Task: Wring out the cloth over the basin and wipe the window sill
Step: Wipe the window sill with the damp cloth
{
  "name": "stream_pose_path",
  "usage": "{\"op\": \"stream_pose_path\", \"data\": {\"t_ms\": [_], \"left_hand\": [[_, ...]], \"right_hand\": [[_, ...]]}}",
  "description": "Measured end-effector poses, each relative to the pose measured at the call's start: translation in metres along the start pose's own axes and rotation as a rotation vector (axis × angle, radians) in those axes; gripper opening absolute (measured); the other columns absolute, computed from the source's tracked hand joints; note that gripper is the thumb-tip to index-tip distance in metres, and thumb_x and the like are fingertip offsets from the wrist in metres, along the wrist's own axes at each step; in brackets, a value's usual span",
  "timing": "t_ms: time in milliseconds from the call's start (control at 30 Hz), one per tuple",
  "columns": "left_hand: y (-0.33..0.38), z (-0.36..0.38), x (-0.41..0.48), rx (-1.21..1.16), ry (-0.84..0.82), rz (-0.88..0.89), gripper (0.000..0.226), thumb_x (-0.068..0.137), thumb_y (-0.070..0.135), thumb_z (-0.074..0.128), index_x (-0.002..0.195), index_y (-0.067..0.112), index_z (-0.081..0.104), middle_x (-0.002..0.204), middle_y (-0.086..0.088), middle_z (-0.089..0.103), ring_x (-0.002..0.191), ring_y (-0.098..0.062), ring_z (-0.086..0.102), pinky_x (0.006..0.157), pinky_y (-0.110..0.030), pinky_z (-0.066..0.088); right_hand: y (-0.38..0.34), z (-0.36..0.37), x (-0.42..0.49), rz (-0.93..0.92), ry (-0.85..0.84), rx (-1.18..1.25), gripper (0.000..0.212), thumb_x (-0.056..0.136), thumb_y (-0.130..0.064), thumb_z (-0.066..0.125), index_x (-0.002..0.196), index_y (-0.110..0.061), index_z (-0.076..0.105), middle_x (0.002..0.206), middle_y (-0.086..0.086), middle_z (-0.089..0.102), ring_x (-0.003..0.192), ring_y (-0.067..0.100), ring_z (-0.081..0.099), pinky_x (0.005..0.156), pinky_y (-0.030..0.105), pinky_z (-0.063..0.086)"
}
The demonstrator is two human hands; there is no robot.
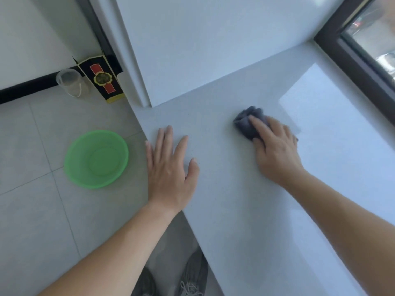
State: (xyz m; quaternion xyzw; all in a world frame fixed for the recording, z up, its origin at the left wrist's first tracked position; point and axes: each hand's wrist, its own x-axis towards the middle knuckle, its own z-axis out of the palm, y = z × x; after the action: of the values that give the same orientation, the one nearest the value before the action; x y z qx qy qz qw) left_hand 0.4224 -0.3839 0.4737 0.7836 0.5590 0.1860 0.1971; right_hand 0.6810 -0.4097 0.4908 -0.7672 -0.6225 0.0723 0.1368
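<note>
A dark grey cloth, bunched up, lies on the white window sill towards its far side. My right hand presses down on the cloth, its fingers laid over it, and part of the cloth is hidden under the palm. My left hand rests flat on the sill near its left edge, fingers spread, holding nothing. The green plastic basin stands on the tiled floor to the left of the sill, below my left hand's level; I cannot tell whether it holds water.
A dark window frame with glass runs along the sill's right side. A white wall pillar meets the sill's far end. A clear plastic cup and a black, red and yellow box stand on the floor by the wall. Grey shoes show below.
</note>
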Motion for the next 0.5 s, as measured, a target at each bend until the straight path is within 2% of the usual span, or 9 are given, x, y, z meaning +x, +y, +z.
{"op": "stream_pose_path", "data": {"t_ms": [67,100,167,233,267,333,433,467,500], "left_hand": [[0.001,0.002,0.001,-0.022,0.032,-0.012,0.058,0.093,0.040,0.036,0.143,0.014,0.048,0.163,-0.013,0.021,0.153,-0.026,0.009,0.122,-0.055,0.003],[0.001,0.002,0.002,-0.024,0.045,-0.013,0.057,0.093,0.040,0.037,0.142,0.014,0.049,0.162,-0.013,0.023,0.153,-0.027,0.011,0.121,-0.056,0.004],[0.002,0.002,0.001,-0.016,0.054,-0.004,0.056,0.092,0.037,0.038,0.141,0.013,0.050,0.161,-0.014,0.026,0.152,-0.028,0.013,0.121,-0.056,0.005],[0.001,0.001,0.001,0.003,0.049,0.005,0.057,0.090,0.035,0.039,0.141,0.012,0.049,0.161,-0.015,0.026,0.152,-0.028,0.014,0.122,-0.056,0.005],[0.000,0.001,0.001,0.015,0.046,0.004,0.057,0.090,0.035,0.039,0.141,0.013,0.049,0.161,-0.015,0.025,0.152,-0.028,0.013,0.122,-0.055,0.004],[0.000,0.002,0.001,0.031,0.040,0.001,0.057,0.090,0.036,0.039,0.142,0.014,0.048,0.162,-0.014,0.024,0.152,-0.028,0.012,0.122,-0.055,0.004],[0.001,0.002,0.000,0.038,0.043,-0.007,0.057,0.090,0.037,0.039,0.142,0.014,0.048,0.162,-0.013,0.024,0.152,-0.027,0.011,0.122,-0.055,0.004],[0.001,0.002,0.000,0.037,0.046,-0.006,0.057,0.090,0.037,0.039,0.141,0.014,0.048,0.162,-0.014,0.024,0.152,-0.027,0.012,0.122,-0.055,0.004],[0.001,0.002,0.000,0.038,0.049,-0.006,0.057,0.089,0.036,0.039,0.141,0.014,0.048,0.162,-0.014,0.025,0.152,-0.027,0.012,0.122,-0.055,0.003]], "right_hand": [[-0.010,0.002,0.007,0.273,0.049,0.055,0.052,0.098,-0.024,0.044,0.147,-0.038,0.036,0.152,0.001,0.033,0.129,0.032,0.033,0.110,0.043,0.022],[-0.024,0.006,0.005,0.283,0.045,0.045,0.054,0.098,-0.023,0.045,0.148,-0.039,0.034,0.153,0.001,0.031,0.129,0.032,0.032,0.111,0.043,0.020],[-0.048,0.016,-0.010,0.022,0.031,0.009,0.052,0.097,-0.024,0.048,0.147,-0.036,0.040,0.150,0.005,0.036,0.124,0.031,0.035,0.108,0.043,0.024],[-0.045,0.015,-0.015,-0.278,-0.075,-0.005,0.048,0.098,-0.030,0.045,0.146,-0.033,0.045,0.148,0.005,0.041,0.122,0.030,0.038,0.105,0.043,0.027],[-0.035,0.013,-0.005,-0.345,-0.106,-0.030,0.048,0.098,-0.032,0.043,0.146,-0.033,0.045,0.148,0.004,0.042,0.121,0.030,0.040,0.104,0.043,0.028],[-0.018,0.009,0.025,-0.234,-0.070,-0.062,0.049,0.097,-0.034,0.040,0.147,-0.035,0.043,0.148,0.005,0.042,0.122,0.034,0.042,0.104,0.044,0.029],[-0.031,0.013,0.070,0.197,0.029,0.033,0.049,0.101,-0.030,0.037,0.148,-0.042,0.033,0.152,0.000,0.033,0.133,0.032,0.031,0.114,0.044,0.020],[-0.047,0.018,0.074,0.218,0.023,0.028,0.050,0.101,-0.029,0.036,0.149,-0.042,0.032,0.153,-0.001,0.031,0.134,0.031,0.029,0.116,0.042,0.017],[-0.064,0.023,0.075,0.132,0.008,0.016,0.050,0.101,-0.028,0.037,0.149,-0.041,0.032,0.153,-0.001,0.031,0.133,0.031,0.030,0.116,0.042,0.017]]}}
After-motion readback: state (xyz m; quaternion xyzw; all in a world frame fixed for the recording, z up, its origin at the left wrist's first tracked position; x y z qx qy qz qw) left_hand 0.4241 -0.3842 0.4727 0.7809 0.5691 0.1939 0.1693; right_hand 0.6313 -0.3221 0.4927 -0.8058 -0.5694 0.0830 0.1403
